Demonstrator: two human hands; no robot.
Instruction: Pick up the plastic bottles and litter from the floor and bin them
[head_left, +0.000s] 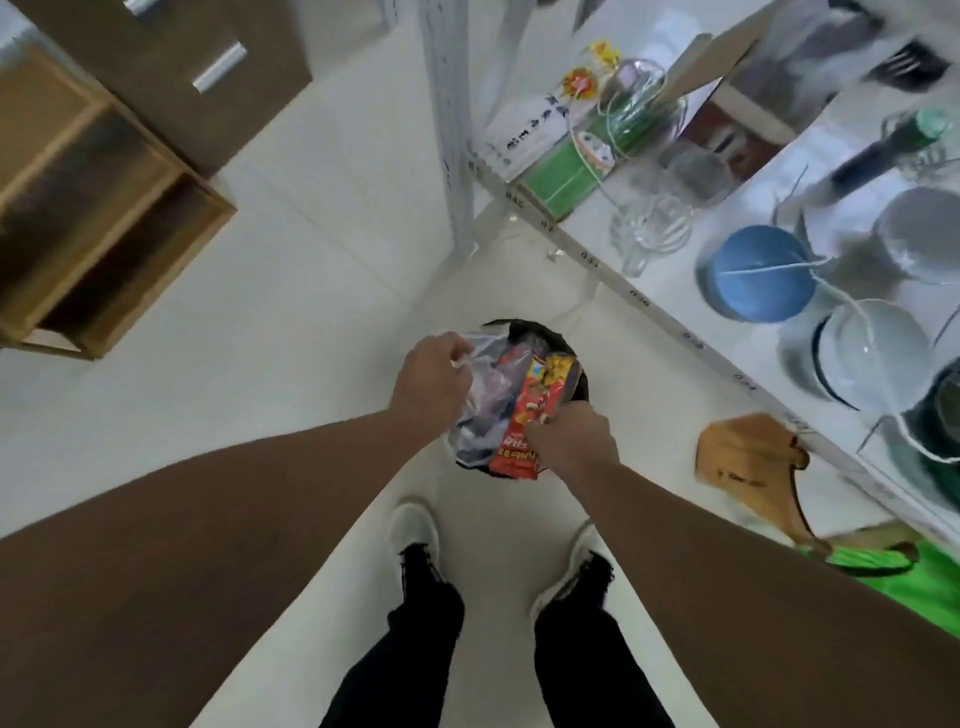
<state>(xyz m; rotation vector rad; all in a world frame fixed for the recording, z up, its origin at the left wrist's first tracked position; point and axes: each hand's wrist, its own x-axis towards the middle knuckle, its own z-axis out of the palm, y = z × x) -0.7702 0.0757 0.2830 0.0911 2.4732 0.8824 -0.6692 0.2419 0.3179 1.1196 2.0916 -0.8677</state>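
Black bin (581, 383) on the white floor (332, 249), dead centre, mostly covered by what is held above it; only slivers of its dark rim visible at 12 and 3 o'clock; contents hidden. Left hand (431, 382) at 9 o'clock of the bin, fingers curled round a crumpled clear plastic bag (480, 415); dark shapes inside the bag, too blurred to name. Right hand (574, 441) at 5 o'clock of the bin, pinching the lower part of a red and yellow snack packet (535, 410), lying touching the bag on its 3 o'clock side. White shoes (415, 525) at 6 o'clock. White shelf (644, 304) from 1 to 4 o'clock, bearing a blue bowl (753, 275), glass mugs (649, 228) and a green box (558, 179); all smeared by blur. Wooden cabinet (104, 208) at 10 o'clock, cut off by the edge.
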